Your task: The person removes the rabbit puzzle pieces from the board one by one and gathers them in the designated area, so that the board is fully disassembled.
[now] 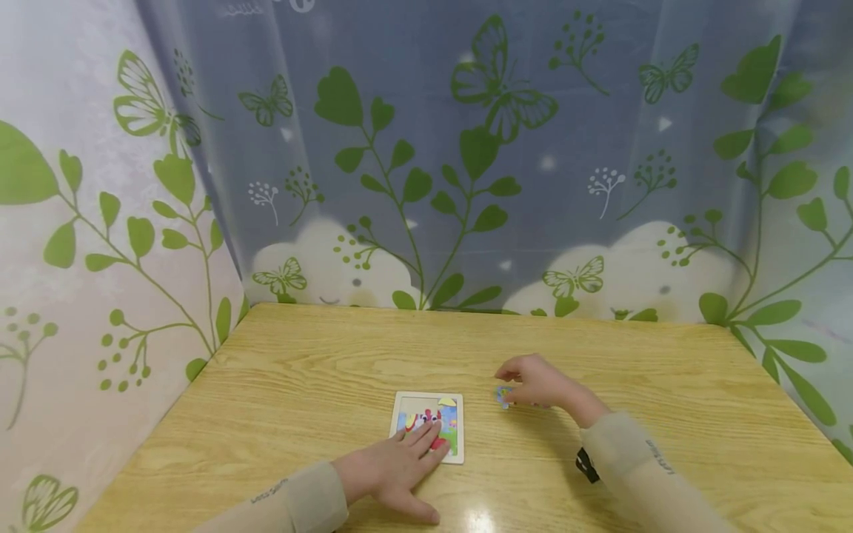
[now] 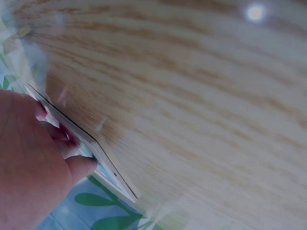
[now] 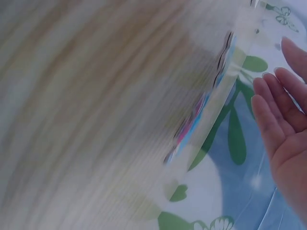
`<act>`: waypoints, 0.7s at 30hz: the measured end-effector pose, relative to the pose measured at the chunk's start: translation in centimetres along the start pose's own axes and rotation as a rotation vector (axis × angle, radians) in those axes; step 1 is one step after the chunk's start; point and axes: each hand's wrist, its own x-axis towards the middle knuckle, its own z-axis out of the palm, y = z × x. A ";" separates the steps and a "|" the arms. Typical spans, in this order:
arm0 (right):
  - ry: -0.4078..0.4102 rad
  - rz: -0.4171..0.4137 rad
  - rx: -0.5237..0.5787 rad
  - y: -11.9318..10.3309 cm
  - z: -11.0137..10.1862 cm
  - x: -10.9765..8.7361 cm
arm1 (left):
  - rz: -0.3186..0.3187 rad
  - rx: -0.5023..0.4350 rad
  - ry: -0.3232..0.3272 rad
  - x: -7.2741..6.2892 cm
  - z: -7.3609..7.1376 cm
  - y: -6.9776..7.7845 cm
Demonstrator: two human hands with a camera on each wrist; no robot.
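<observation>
A small square picture puzzle in a pale frame (image 1: 460,433) lies on the wooden table. Its picture has red, blue, green and yellow parts, with a bare beige patch at the upper left. My left hand (image 1: 400,470) rests on it with fingers stretched out over the lower part of the picture, hiding some of it. In the left wrist view the fingertips touch the puzzle's face beside the frame edge (image 2: 108,165). To the right, colourful loose puzzle pieces (image 1: 503,396) lie flat, partly hidden by my right hand (image 1: 541,383). In the right wrist view that hand's relaxed fingers (image 3: 271,103) are raised above the pieces (image 3: 192,122), holding nothing.
The wooden table (image 1: 320,363) reaches back to a blue-grey curtain (image 1: 426,148) printed with leaves and butterflies. Pale printed curtains stand on both sides. A black strap (image 1: 586,466) hangs at the right sleeve.
</observation>
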 end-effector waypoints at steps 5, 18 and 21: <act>-0.015 -0.068 0.009 -0.7 0.6 0.7 | 0.001 -0.005 -0.004 0.0 0.0 -0.1; -0.067 -0.227 -0.087 -3.0 2.8 3.2 | -0.001 -0.017 -0.018 0.0 0.0 -0.2; -0.083 -0.238 -0.098 -3.7 3.3 3.7 | -0.009 -0.014 -0.018 -0.1 -0.1 -0.1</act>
